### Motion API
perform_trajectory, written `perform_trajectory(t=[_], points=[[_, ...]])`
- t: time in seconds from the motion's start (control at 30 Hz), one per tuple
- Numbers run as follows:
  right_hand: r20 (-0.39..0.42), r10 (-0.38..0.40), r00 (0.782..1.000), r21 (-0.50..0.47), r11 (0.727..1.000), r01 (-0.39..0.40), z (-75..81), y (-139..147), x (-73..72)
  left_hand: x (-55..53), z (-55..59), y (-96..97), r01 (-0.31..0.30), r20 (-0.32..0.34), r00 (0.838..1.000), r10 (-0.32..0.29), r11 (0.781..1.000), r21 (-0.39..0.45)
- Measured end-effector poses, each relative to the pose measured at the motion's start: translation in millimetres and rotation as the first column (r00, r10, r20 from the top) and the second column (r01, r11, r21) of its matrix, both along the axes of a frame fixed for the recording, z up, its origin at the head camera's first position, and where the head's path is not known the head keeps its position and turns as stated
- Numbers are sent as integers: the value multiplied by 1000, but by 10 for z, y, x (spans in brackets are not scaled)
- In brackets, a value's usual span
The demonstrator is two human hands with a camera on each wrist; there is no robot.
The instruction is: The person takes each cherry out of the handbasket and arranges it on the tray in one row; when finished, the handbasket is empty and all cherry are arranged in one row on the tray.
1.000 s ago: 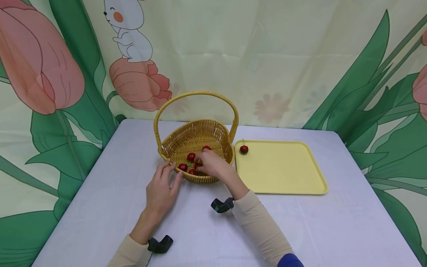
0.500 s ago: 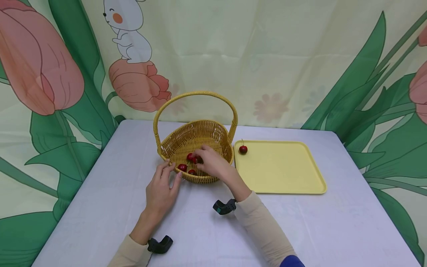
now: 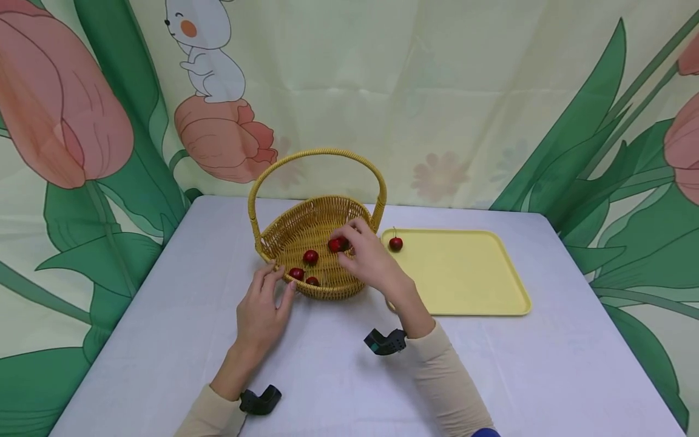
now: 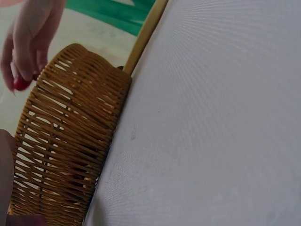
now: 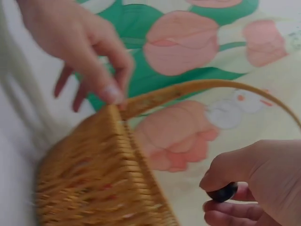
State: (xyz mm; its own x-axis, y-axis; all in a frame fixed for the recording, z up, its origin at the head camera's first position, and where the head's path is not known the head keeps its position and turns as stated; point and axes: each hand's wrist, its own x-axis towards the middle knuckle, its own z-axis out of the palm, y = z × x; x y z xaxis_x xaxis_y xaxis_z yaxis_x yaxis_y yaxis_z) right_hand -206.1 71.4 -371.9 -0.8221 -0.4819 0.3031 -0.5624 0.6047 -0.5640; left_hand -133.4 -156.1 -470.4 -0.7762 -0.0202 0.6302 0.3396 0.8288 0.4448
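Note:
The wicker basket point(image 3: 327, 291) stands toward the back of the table, its tall handle upright. Over its right part my right hand point(image 3: 368, 255) pinches a dark red cherry point(image 5: 223, 192) between thumb and fingers. A second cherry shows right beside it in the head view; whether the fingers touch that one I cannot tell. More cherries point(image 3: 310, 257) lie loose on the basket floor, toward the front left. My left hand point(image 3: 262, 315) rests with relaxed fingertips on the basket's front left rim, the fingers spread apart.
Directly right of the basket lies a shallow yellow tray point(image 3: 464, 273). One stemmed cherry point(image 3: 395, 244) sits in its back left corner. A white cloth point(image 3: 338, 376) covers the table, and a printed curtain point(image 3: 437, 109) hangs behind it.
My right hand has moved right and slightly back within the basket, pinching a cherry taken from among those at the front. My left hand stays on the rim.

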Motion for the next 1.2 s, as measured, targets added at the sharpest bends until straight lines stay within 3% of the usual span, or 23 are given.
perform_trajectory(t=[0.2,0.37,0.53,0.83,1.0,1.2], points=[[-105,-35,994,-148,989,19,182,215,2,-11,-8,-2,-4,3,1000,4,1000,4],[-210,-98,973,-248,968,44,262,408,-47,-16,-1,-4,-2,15,1000,2,1000,12],[-230,-172,958,-317,944,94,271,611,-112,-17,0,-6,-2,16,1000,2,1000,11],[-68,-300,951,-309,913,266,52,924,-343,-14,-22,-8,0,14,1000,0,1000,11],[41,-364,930,-237,901,363,-104,1048,-457,-8,-10,-2,1,18,1000,-1,1000,19],[158,-394,906,-164,894,417,-338,1167,-578,-1,0,7,1,20,1000,-1,1000,21]])
